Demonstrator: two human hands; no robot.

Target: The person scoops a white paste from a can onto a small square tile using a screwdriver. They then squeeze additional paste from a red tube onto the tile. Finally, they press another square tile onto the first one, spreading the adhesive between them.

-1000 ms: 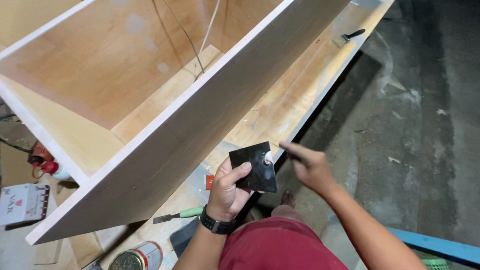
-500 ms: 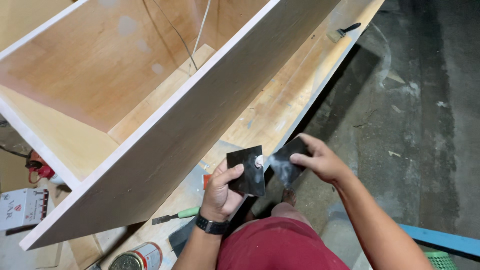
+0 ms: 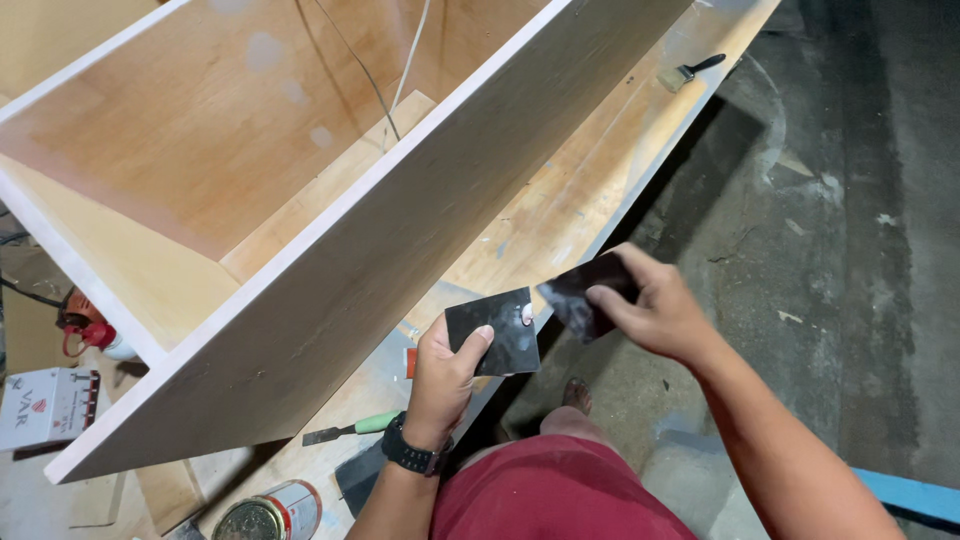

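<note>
The right hand (image 3: pixel 655 310) is lifting its clamped black card (image 3: pixel 585 295) away from the putty-dabbed card (image 3: pixel 495 330) that the left hand (image 3: pixel 440 380) is pinching.

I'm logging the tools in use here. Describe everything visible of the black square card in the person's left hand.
The black square card is thin, flat and stiff-looking, maybe plastic, with a glossy dark face. A small whitish dab sits near its right edge. The left hand pinches its lower left part, thumb across the front, holding it tilted, face up, above the workbench edge. A second dark card, held by the right hand, lies close to its upper right corner; whether they touch cannot be told.
</note>
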